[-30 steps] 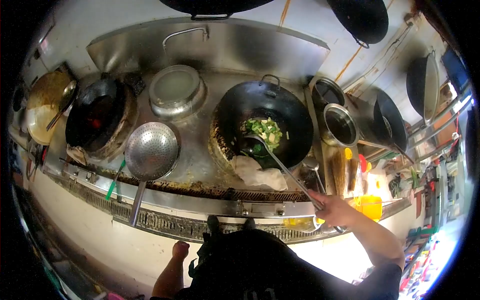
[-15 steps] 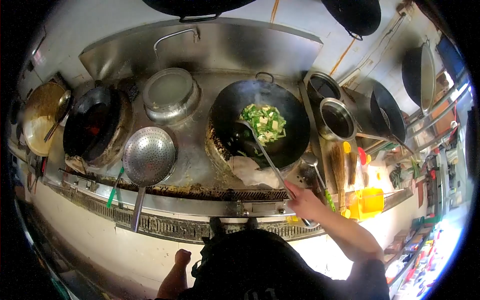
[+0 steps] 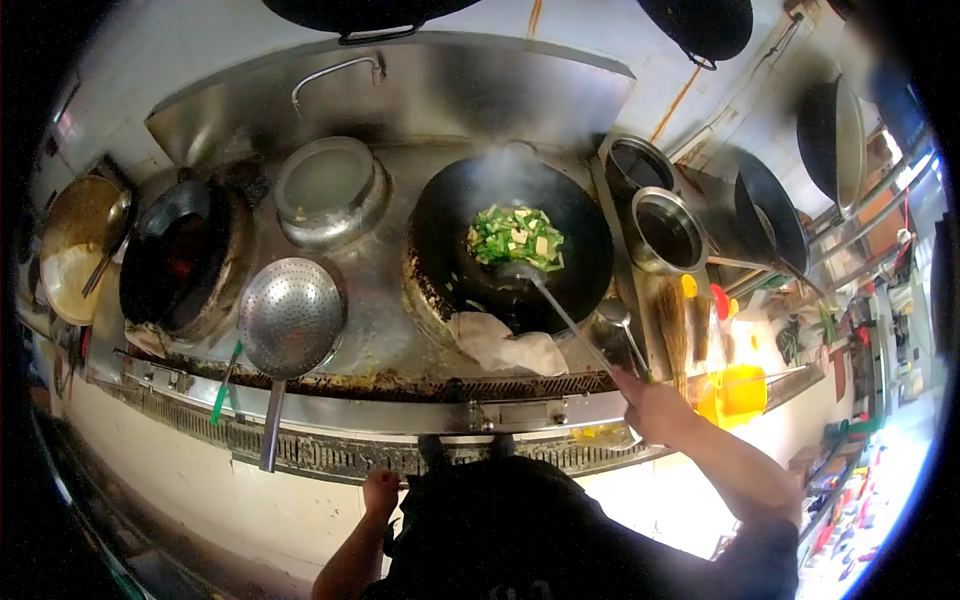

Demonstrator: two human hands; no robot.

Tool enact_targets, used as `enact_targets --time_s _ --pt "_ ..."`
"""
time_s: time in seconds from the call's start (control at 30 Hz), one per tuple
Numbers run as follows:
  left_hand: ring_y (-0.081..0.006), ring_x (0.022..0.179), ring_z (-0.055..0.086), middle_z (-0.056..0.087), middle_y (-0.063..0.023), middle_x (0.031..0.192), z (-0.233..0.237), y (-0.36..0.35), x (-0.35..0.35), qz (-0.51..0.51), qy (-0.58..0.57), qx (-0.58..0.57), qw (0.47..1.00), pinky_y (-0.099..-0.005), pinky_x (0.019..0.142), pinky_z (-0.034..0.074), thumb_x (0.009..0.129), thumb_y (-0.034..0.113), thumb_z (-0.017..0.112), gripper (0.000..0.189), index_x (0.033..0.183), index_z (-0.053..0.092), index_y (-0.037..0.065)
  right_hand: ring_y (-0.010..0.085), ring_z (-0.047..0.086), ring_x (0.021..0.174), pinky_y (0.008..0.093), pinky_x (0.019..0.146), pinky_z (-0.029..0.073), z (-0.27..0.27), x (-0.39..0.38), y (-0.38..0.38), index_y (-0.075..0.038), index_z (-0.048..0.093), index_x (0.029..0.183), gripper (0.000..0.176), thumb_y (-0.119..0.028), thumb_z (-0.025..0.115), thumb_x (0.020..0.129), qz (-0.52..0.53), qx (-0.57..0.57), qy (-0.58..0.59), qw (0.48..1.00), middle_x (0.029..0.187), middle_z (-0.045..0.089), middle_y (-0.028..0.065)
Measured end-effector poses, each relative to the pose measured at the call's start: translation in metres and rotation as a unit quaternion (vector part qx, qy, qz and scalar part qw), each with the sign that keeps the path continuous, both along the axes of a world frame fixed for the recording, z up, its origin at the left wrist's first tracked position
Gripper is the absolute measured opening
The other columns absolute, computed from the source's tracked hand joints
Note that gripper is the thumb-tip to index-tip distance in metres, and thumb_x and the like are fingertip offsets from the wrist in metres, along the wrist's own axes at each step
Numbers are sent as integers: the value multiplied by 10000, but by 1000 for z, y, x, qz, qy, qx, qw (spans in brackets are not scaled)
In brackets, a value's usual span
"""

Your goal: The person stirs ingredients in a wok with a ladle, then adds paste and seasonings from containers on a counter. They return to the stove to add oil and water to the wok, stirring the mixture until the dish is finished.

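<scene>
My right hand [image 3: 650, 408] is wrapped round the handle of a long metal ladle [image 3: 570, 320]. The ladle's head lies in a large black wok [image 3: 590, 240], at the lower edge of a heap of green vegetables with pale pieces [image 3: 515, 238]. Faint steam rises over the food. A light cloth [image 3: 505, 345] hangs over the wok's near rim. My left hand [image 3: 381, 492] is low, near the stove's front edge beside my body, with its fingers curled; whether anything is inside them is too small to tell.
Left of the wok are a perforated strainer [image 3: 292, 315], a lidded metal pot [image 3: 327, 185] and a dark wok [image 3: 175, 250]. At right stand metal pots [image 3: 668, 230], a second ladle [image 3: 625, 330] and a yellow container [image 3: 742, 398]. A faucet [image 3: 340, 72] is behind.
My right hand has moved right and slightly down, and the ladle's head has shifted right and down in the wok. The food sits more bunched. My left hand is slightly higher.
</scene>
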State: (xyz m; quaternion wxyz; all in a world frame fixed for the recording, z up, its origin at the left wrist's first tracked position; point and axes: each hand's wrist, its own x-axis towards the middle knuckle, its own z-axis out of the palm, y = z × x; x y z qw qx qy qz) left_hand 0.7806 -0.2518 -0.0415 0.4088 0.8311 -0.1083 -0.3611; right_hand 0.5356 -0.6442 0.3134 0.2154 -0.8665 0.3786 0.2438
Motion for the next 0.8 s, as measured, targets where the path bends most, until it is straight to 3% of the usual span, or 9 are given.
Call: enact_targets --time_s 0.07,0.2,0.23,0.33,0.4,0.57,0.67,0.77,0.8 --pt "-159 626 610 622 -110 639 101 -77 10 -141 -68 41 987 -317 563 474 807 252 587 255 691 616 26 297 615 593 365 584 499 -51 -11 -19 -126 259 1409 681 -107 503 774 84 -132 26 987 690 583 211" --pt "-196 692 623 617 -69 742 151 -194 1 -150 195 -162 956 -322 587 489 850 325 601 326 886 609 2 226 603 567 319 545 483 -23 -4 -4 -73 276 1399 681 -59 512 761 44 -100 -53 993 676 585 168" --pt "-212 709 623 607 -76 786 163 -229 -8 -53 293 -173 939 -340 623 499 856 317 597 327 934 584 -1 215 594 582 333 555 486 -26 1 -7 -69 271 1400 691 -93 548 767 -53 18 -122 991 690 590 152" --pt "-250 772 621 579 -113 920 199 -321 -22 148 416 -159 883 -389 665 527 880 247 566 287 995 521 -12 141 533 514 290 468 441 -62 41 -26 -35 348 1367 689 29 551 711 -240 229 -330 884 650 560 81" --pt "-257 808 611 569 -119 937 199 -345 -29 154 396 -207 881 -390 675 523 884 225 556 282 1007 510 -25 155 507 482 305 420 422 -74 67 -34 -68 313 1389 706 18 547 729 -395 319 -345 789 663 553 91" --pt "-255 854 587 545 -131 983 164 -359 -43 248 392 -249 850 -379 644 513 881 177 548 244 1004 514 -31 184 465 442 312 389 393 -71 56 -31 -86 252 1407 698 -25 542 774 -468 393 -429 665 648 514 92" --pt "-233 780 575 542 -111 944 156 -363 -42 276 404 -223 843 -381 628 501 866 167 562 202 977 533 0 166 459 450 285 384 359 -52 35 -26 -93 295 1387 654 -36 543 784 -478 560 -421 530 655 513 92" --pt "-206 707 551 535 -97 892 134 -368 -37 249 336 -234 878 -365 553 481 849 172 576 179 926 534 16 164 446 437 287 385 345 -93 40 -35 -98 286 1394 691 -14 559 765 -488 525 -418 559 668 525 93" --pt "-198 687 536 522 -92 870 149 -368 -39 274 340 -234 869 -366 532 457 843 177 582 193 917 526 8 170 483 473 291 428 378 -81 41 -26 -81 308 1384 689 0 567 751 -474 459 -392 641 717 562 112"
